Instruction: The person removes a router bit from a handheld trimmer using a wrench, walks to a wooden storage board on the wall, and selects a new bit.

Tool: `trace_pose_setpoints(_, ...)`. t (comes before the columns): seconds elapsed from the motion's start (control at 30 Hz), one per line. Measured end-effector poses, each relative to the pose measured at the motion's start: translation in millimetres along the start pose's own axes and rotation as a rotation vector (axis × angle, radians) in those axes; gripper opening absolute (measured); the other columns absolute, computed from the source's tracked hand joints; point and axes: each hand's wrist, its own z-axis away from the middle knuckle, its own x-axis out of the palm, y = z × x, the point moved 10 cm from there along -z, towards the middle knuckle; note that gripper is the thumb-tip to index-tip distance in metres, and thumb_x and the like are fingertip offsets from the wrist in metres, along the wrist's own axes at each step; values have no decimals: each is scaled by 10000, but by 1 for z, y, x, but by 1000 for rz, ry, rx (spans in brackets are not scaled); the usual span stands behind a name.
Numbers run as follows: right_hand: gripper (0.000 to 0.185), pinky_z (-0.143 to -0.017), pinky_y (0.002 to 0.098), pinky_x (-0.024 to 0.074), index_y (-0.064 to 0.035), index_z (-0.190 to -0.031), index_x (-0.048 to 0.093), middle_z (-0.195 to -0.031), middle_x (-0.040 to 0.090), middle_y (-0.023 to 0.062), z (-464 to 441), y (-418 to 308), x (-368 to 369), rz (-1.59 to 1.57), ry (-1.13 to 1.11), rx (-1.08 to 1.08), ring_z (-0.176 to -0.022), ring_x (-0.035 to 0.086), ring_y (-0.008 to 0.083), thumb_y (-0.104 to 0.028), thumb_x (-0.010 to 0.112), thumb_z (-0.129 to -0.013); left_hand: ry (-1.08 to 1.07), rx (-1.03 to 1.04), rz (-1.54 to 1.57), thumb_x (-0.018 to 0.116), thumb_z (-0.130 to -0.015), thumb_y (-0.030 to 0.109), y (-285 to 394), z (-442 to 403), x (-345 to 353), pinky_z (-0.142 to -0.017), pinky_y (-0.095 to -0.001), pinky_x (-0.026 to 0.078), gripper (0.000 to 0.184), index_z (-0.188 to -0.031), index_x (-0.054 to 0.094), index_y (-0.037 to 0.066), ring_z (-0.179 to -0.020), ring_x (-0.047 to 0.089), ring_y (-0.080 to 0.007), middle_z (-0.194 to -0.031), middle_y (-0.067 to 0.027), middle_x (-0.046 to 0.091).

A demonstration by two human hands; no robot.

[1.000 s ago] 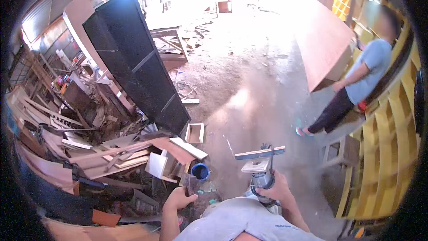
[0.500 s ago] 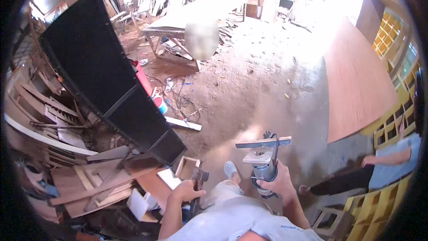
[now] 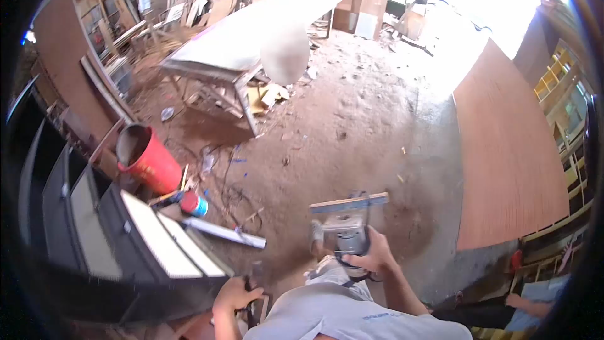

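My right hand (image 3: 372, 253) is wrapped around the body of a handheld router (image 3: 348, 241), carried base outward in front of my leg. Across its far end sits a long narrow wooden strip (image 3: 349, 203), and a dark cord loops beside it. Down at my left side, my left hand (image 3: 235, 294) is closed around a dark, narrow tool (image 3: 257, 271); its kind is not clear, and its lower part is hidden by the hand and my shirt. Close to that hand stands a black-framed panelled piece (image 3: 138, 239) with pale strips.
A pale-topped work table (image 3: 220, 44) stands ahead. On the left are a red bin (image 3: 154, 164), a small paint can (image 3: 194, 204) and a white board (image 3: 229, 234) on the dirt floor. A large plywood sheet (image 3: 509, 157) lies right, near another person's arm (image 3: 525, 305).
My view has swung left and I have moved forward. The black panelled piece now shows its inner side, and the red bin has come into full view. Both hands keep their tools.
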Motion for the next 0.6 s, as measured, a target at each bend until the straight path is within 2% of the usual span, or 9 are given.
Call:
trace_pose_setpoints(0.03,916,-957,412,576,74,-1284,610,-1141,749,250,-49,2,8,59,-22,-32,-1054,749,320,-443,948,-608,-5,-102,29,814,-798,531,0,-18,-17,-824,-466,582,529,-986,786,38,-906,766,-377,-897,-241,759)
trace_pose_setpoints(0.13,912,-978,406,567,83,-1307,605,-1127,741,250,-192,-20,56,-197,-210,-107,-1054,737,344,-468,927,-654,-2,-298,97,821,-804,529,-50,-105,-42,-854,-473,589,592,-1061,784,-3,-951,768,-386,-943,-235,777)
trace_pose_setpoints(0.23,938,-1002,409,556,87,-1350,590,-1157,738,261,-321,-72,113,14,-369,-130,-1096,728,362,-462,927,-667,240,-339,23,837,-794,513,-50,-158,-112,-867,-481,584,593,-1086,778,0,-997,757,-409,-998,-269,768)
trace_pose_setpoints(0.27,956,-1009,413,553,86,-1371,580,-1186,732,269,-350,-89,132,12,-405,-148,-1121,723,365,-456,930,-666,223,-310,176,849,-776,511,-39,-173,-133,-881,-490,579,617,-1095,769,-11,-1023,743,-437,-1031,-296,756)
trace_pose_setpoints(0.3,974,-1016,418,550,85,-1393,570,-1216,725,277,-391,-109,149,26,-418,-182,-1146,717,369,-451,932,-666,288,-264,155,858,-759,515,-43,-195,-151,-881,-501,577,636,-1070,761,-30,-1009,740,-447,-1004,-297,754)
trace_pose_setpoints(0.37,1002,-1038,428,536,81,-1414,560,-1273,705,291,-453,-138,190,-106,-487,-223,-1202,697,373,-458,934,-657,263,-305,537,836,-866,168,-20,-220,-184,-933,-397,559,620,-1395,606,-58,-1096,685,-279,-1236,-188,724)
trace_pose_setpoints(0.47,1043,-1086,396,497,130,-1452,508,-1321,684,258,-548,-191,252,-170,-574,-278,-1243,657,312,-418,935,-674,335,-237,457,823,-847,278,-12,-282,-273,-759,-484,559,419,-1095,709,-40,-811,716,-339,-890,-222,733)
trace_pose_setpoints(0.57,1005,-1078,389,500,115,-1429,534,-1288,698,222,-648,-242,320,-236,-590,-295,-1211,657,280,-411,937,-672,264,-312,373,787,-828,397,-56,-371,-350,-952,-508,531,738,-1441,606,28,-1092,698,-469,-1142,-288,734)
trace_pose_setpoints(0.6,963,-1066,381,506,100,-1401,554,-1261,705,193,-677,-272,333,-263,-595,-285,-1183,655,257,-384,950,-669,291,-213,340,848,-748,543,-95,-416,-370,-880,-515,573,657,-1046,758,-36,-1007,735,-458,-983,-297,750)
